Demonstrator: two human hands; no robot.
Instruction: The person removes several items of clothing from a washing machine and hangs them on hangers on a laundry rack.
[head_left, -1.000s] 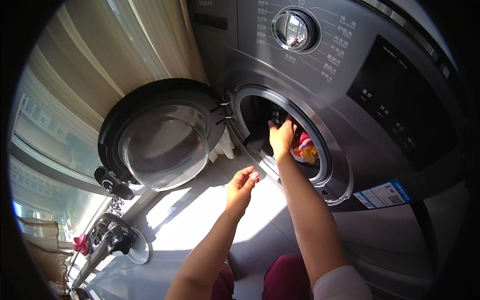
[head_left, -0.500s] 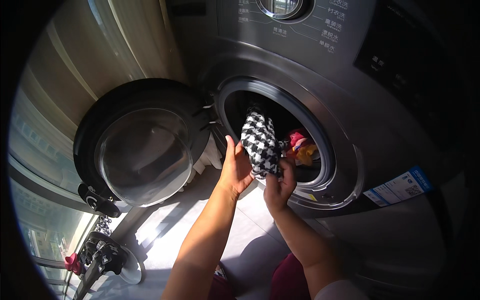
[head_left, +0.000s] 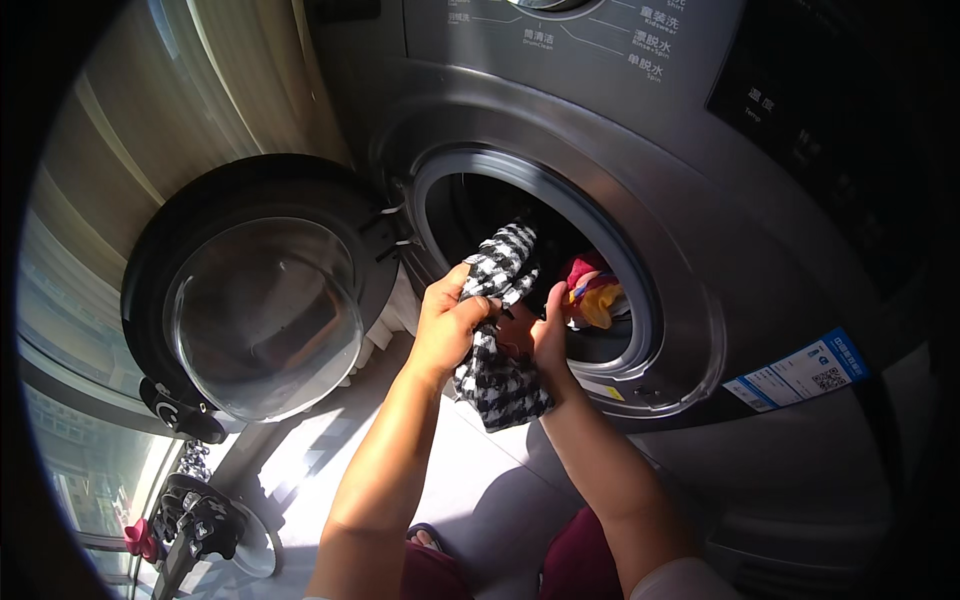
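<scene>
A black-and-white checked cloth hangs out of the round opening of a grey front-loading washing machine. My left hand grips its left side at the drum's rim. My right hand holds its right side, fingers pointing up. The cloth's upper end still reaches into the dark drum, its lower end dangles below my hands. Red and yellow laundry lies inside the drum, just right of my right hand.
The machine's round glass door stands swung open to the left. A sunlit tiled floor lies below. Dark shoes and a small red thing sit at the lower left by a window. A blue-and-white label is stuck on the machine's front.
My right hand was reaching alone into the drum; both hands now hold the checked cloth and have drawn it further out and down. The view has moved closer to the opening.
</scene>
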